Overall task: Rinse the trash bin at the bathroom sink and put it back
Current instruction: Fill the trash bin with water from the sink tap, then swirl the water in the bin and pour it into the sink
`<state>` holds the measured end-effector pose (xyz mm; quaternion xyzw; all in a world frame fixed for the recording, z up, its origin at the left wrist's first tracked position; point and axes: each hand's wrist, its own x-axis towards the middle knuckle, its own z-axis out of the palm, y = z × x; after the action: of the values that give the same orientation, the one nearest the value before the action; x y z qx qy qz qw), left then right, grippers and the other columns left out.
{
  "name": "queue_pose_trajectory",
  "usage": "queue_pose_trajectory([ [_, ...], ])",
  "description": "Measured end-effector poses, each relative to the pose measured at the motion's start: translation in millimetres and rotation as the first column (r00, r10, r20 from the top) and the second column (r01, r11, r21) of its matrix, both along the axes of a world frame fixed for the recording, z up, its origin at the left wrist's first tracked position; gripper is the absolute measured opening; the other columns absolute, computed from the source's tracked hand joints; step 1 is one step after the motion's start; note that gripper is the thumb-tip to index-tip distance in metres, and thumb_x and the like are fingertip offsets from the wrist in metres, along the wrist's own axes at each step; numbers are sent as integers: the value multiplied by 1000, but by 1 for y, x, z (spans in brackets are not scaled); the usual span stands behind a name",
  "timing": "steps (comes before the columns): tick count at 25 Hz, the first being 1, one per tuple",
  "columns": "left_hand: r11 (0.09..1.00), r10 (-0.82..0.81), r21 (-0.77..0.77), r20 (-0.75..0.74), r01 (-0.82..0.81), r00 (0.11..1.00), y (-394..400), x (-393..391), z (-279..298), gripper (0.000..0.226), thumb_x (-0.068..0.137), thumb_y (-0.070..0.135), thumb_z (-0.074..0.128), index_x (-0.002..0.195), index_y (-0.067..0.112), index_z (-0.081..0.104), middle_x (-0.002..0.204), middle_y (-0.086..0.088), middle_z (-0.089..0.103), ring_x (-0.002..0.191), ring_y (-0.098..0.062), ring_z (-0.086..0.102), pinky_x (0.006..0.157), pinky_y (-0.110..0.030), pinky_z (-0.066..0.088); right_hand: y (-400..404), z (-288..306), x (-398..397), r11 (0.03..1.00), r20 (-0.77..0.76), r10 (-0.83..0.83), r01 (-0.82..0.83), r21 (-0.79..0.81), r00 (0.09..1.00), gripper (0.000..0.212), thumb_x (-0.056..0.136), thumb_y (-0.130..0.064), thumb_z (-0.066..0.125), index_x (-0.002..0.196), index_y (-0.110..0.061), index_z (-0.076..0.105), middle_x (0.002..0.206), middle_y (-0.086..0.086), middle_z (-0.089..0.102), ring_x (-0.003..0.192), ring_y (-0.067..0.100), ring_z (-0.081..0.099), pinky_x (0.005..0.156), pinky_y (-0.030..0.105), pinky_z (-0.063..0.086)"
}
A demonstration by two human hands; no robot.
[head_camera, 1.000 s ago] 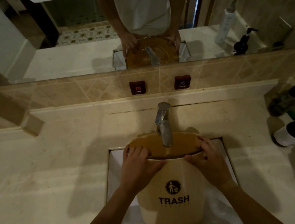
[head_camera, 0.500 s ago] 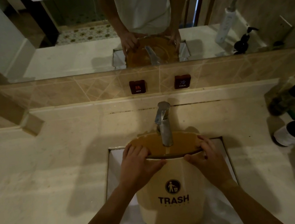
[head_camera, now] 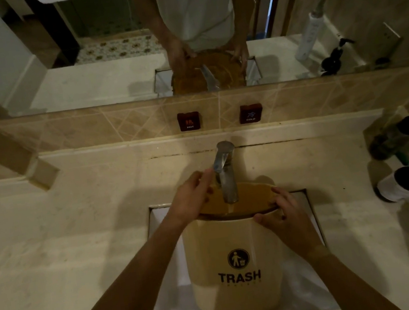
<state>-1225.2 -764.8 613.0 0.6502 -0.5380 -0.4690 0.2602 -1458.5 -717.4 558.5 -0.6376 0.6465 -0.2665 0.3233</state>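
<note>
Cream plastic under the right hand (head_camera: 287, 218): its fingers curl over the near right rim of the trash bin (head_camera: 236, 268), thumb on the wall. The left hand (head_camera: 193, 198) is off the rim, fingers loosely extended, touching the faucet (head_camera: 224, 175) base, gripping nothing. The bin stands upright in the sink (head_camera: 161, 229), filling its middle, mouth under the spout. Rinsing looks underway; emptying and returning remain. The counter (head_camera: 65, 240) is bare to the left.

"TRASH" on trash bin (head_camera: 235, 263), "HOT" wall button (head_camera: 188, 121), "COLD" wall button (head_camera: 250, 113)
</note>
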Motion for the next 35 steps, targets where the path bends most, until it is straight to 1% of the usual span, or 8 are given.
queue_pose_trajectory([
  [10, 992, 70, 121, -330, -32, 941, -42, -25, 4, 29, 102, 26, 46, 115, 2, 58, 88, -2, 65, 75, -16, 58, 61, -24, 44, -1, 1, -3, 1000, 48, 13, -14, 26, 999, 71, 58, -72, 60, 102, -15, 59, 145, -6, 36, 111, 6, 43, 74, 14, 41],
  [15, 989, -150, -29, -87, 148, 985, -29, -12, -8, 23, 100, 34, 49, 107, 15, 60, 91, 6, 67, 83, -7, 60, 69, -22, 42, 0, -1, -3, 999, 75, 26, -28, 32, 997, 74, 60, -72, 65, 109, -16, 60, 139, -11, 35, 109, 5, 44, 74, 11, 42],
  [18, 981, -48, -178, 172, 79, 984, -18, 10, -24, 27, 97, 42, 52, 101, 19, 66, 97, 6, 65, 91, -10, 57, 75, -26, 42, -2, -4, -7, 995, 193, -68, 53, 79, 979, 44, 74, -60, 64, 98, -23, 60, 142, -8, 35, 112, 4, 46, 82, 19, 45],
  [22, 959, 280, -11, -144, -285, 949, 30, 40, -63, 37, 91, 47, 56, 114, 20, 63, 123, -8, 55, 114, -25, 53, 91, -31, 46, -14, -8, -7, 908, 518, -367, 175, 381, 772, 30, 84, -53, 56, 108, -36, 54, 123, -5, 54, 102, 6, 53, 92, 45, 49],
  [25, 886, 457, 108, -365, -451, 811, 43, 21, -74, 16, 95, 40, 52, 98, 25, 55, 98, -5, 62, 95, -28, 58, 83, -46, 48, -22, -14, 4, 870, 615, -448, 157, 468, 648, 32, 95, -38, 48, 126, -29, 46, 121, 0, 57, 109, 18, 55, 88, 37, 50],
  [28, 797, 565, -23, -323, -603, 759, 44, 9, -70, 10, 90, 28, 43, 84, 25, 51, 78, 1, 55, 76, -20, 52, 66, -35, 40, -12, -13, 14, 897, 639, -436, 251, 363, 634, 26, 99, -23, 40, 124, -17, 46, 110, -1, 55, 101, 14, 56, 71, 20, 49],
  [31, 823, 473, -267, -169, -502, 865, 46, 9, -53, 15, 93, 11, 38, 85, 17, 48, 69, 2, 48, 55, -2, 45, 51, -25, 34, 4, -18, 19, 857, 668, -514, 300, 419, 537, 41, 85, -36, 43, 123, -23, 51, 113, 3, 59, 102, 22, 57, 71, 32, 48],
  [35, 848, 368, -398, -32, -349, 929, 47, 3, -4, 19, 89, 33, 30, 89, 21, 44, 58, 1, 47, 49, -10, 44, 44, -28, 32, 20, -20, 29, 784, 702, -620, 314, 536, 349, 39, 81, -41, 45, 116, -28, 58, 112, 8, 62, 101, 30, 57, 73, 41, 48],
])
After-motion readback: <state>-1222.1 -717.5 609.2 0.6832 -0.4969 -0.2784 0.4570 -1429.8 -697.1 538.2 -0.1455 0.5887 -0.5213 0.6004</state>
